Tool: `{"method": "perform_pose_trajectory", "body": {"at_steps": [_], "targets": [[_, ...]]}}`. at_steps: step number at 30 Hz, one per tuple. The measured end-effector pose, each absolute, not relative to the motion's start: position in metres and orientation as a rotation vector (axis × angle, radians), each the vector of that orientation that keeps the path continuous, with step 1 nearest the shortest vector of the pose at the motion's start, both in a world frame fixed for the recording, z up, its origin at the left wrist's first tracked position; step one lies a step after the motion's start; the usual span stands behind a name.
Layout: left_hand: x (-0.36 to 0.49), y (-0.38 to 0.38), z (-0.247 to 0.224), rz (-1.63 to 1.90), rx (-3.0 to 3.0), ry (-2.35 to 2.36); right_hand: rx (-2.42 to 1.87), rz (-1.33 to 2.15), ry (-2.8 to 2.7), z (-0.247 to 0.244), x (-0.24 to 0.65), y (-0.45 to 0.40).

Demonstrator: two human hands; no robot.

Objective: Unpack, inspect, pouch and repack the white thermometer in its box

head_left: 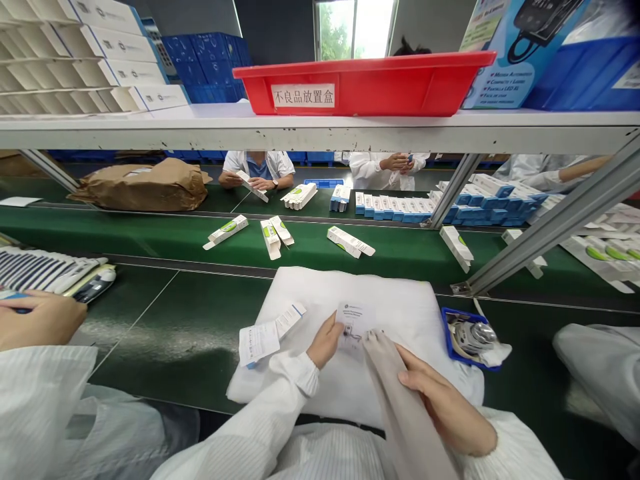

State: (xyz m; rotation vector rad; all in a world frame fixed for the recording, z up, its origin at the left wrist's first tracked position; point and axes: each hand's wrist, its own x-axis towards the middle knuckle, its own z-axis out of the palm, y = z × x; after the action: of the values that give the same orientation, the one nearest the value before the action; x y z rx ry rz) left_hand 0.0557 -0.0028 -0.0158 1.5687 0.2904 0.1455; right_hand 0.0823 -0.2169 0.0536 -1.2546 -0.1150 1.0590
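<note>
In the head view, the person's left hand [325, 341] pinches the edge of a small printed white leaflet [354, 328] in a narrow grip. The right hand [440, 400] closes around a long flat beige pouch [405, 407], its tip against the leaflet. Beneath them lies a white padded cushion [400, 313] on a dark green conveyor belt [165, 333]. Folded white papers [259, 341] lie beside the leaflet, and a blue tray of metal parts [467, 339] sits near the right hand. A co-worker's hand [40, 320] shows at far left.
</note>
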Motion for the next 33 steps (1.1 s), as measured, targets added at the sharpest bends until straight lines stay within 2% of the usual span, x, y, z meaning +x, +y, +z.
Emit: {"method": "perform_pose_trajectory", "body": {"at_steps": [4, 7, 11, 18, 23, 28, 33], "targets": [[0.083, 0.02, -0.01, 0.126, 1.627, 0.264, -1.171, 1.275, -0.257, 0.07, 0.094, -0.214], [0.087, 0.022, 0.003, -0.017, 1.591, 0.153, -1.218, 1.319, -0.353, 0.08, 0.1, -0.207], [0.071, 0.008, 0.011, -0.219, 1.402, 0.081, -1.312, 1.164, -0.376, 0.084, 0.107, -0.199], [0.031, -0.022, -0.006, -0.129, 0.941, 0.412, -1.467, 0.973, -0.383, 0.068, 0.102, -0.192], [0.018, -0.032, 0.001, -0.104, 0.973, 0.387, -1.493, 0.878, -0.334, 0.052, 0.089, -0.184], [0.006, -0.034, 0.007, -0.131, 0.938, 0.296, -1.558, 0.649, -0.347, 0.033, 0.077, -0.18], [-0.005, -0.039, 0.012, -0.184, 1.083, 0.124, -1.883, 0.107, -0.216, 0.007, 0.065, -0.179]]}}
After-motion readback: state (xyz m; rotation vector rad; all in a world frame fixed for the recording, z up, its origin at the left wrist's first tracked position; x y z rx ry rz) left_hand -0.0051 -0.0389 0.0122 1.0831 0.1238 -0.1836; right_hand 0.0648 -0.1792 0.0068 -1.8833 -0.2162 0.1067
